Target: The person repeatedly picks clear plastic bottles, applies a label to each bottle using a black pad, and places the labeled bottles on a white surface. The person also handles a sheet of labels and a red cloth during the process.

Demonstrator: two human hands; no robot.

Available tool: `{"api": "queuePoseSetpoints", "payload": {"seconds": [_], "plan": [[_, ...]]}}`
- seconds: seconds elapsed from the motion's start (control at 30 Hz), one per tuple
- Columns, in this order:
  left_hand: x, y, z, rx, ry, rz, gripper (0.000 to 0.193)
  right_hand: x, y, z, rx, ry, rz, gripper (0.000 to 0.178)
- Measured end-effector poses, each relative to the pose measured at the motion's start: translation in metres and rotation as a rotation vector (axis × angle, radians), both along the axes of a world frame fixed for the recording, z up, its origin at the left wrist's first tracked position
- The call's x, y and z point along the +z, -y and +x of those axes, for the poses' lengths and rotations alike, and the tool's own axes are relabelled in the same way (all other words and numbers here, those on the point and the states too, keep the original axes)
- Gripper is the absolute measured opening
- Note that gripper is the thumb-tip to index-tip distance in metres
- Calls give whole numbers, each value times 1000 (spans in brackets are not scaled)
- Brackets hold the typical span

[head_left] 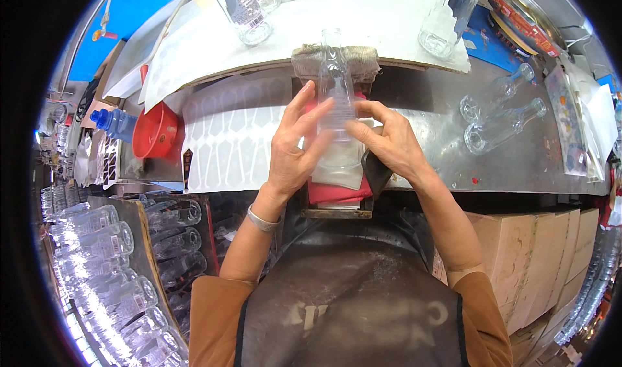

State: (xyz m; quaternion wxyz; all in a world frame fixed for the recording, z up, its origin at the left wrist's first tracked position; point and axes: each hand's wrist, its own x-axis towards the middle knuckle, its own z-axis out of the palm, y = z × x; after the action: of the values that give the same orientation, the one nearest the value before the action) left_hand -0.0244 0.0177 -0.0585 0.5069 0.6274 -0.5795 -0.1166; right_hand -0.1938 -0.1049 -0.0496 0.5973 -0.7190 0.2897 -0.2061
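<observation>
Head view — item check.

A: Item one?
B: Clear glass bottle [335, 101], lying lengthwise at the centre of the steel bench [434, 140], neck pointing away from the person, base toward them. It rests over a red cloth [337, 191] and a pale pad [350, 166].

A: Left hand?
B: Left hand [295, 148] against the bottle's left side, fingers spread and laid along the glass. A metal bangle [262, 221] sits on that wrist.

A: Right hand?
B: Right hand [387, 140] on the bottle's right side, thumb and fingertips pressed to the glass. Both hands hold it between them.

A: Surroundings, left?
B: White sheet of label backing [227, 147] just beside the left hand; red funnel [155, 130] beyond it; blue-capped bottle [115, 122] further out. Rows of empty bottles [103, 263] stacked low on the left.

A: Right?
B: Two bottles on their sides [502, 111] well apart from the hands. Cardboard boxes [538, 250] below the bench edge.

A: Far side?
B: Upright bottles [246, 11] on a white board [363, 23]; one more bottle [447, 20] at its right end.
</observation>
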Motion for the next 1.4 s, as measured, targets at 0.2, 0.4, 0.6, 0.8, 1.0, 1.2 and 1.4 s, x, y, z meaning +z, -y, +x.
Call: {"api": "queuePoseSetpoints", "payload": {"seconds": [0.2, 0.4, 0.6, 0.8, 1.0, 1.2, 1.4], "plan": [[1, 1, -4, 4, -5, 9, 45, 1, 3, -1, 20, -31, -1, 55], [1, 2, -6, 12, -26, 5, 45, 1, 5, -1, 39, -30, 10, 55], [1, 1, -7, 23, -9, 15, 44, -30, 26, -8, -74, 138, 291, 45], [3, 2, -8, 21, -7, 8, 44, -24, 22, -26, -293, 367, 562, 30], [4, 2, -9, 23, -17, 13, 45, 13, 17, -10, -170, 89, -213, 27], [3, 2, -9, 33, -42, -7, 62, 29, 25, 1, -112, 112, -531, 26], [-17, -26, -9, -68, -100, 37, 107, 29, -9, -6, 155, 272, -1109, 22]]}}
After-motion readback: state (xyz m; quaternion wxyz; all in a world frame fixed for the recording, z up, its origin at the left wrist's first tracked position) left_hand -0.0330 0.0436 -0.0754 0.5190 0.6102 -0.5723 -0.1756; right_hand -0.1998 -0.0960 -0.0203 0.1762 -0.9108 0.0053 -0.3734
